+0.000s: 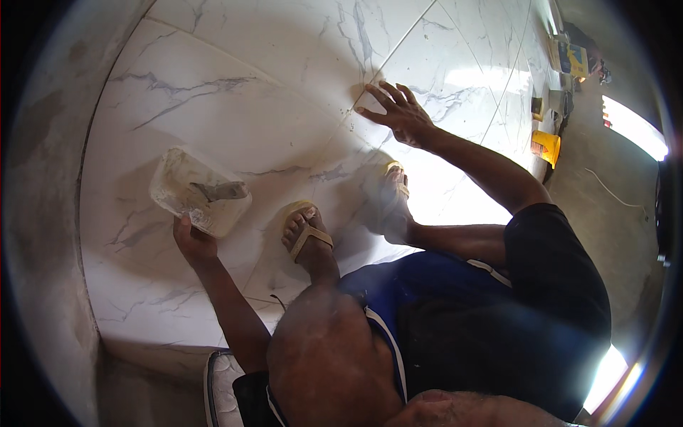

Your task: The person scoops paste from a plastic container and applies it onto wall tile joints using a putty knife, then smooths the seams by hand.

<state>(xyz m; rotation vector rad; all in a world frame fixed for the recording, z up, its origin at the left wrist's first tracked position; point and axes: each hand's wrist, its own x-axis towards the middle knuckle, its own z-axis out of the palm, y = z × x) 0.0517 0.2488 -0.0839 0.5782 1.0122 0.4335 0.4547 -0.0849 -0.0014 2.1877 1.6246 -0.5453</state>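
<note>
My left hand (193,240) grips the near rim of a whitish, smeared plastic tub (171,181), thumb over the edge. Inside the tub lies a flat grey blade-like tool (222,191), beside some white paste (199,216). My right hand (400,114) is stretched out with its fingers spread, holding nothing. Its fingertips are at a joint line between the white, grey-veined tiles (284,43); whether they touch the surface I cannot tell. Both of my feet, in tan sandals (311,242), stand on the tiles between the two hands.
A bare grey wall (53,142) runs along the left. Off to the right, a yellow bucket (546,148) and several other containers line the tiles' edge by a grey surface (605,213). A quilted white pad (226,388) lies behind my left arm.
</note>
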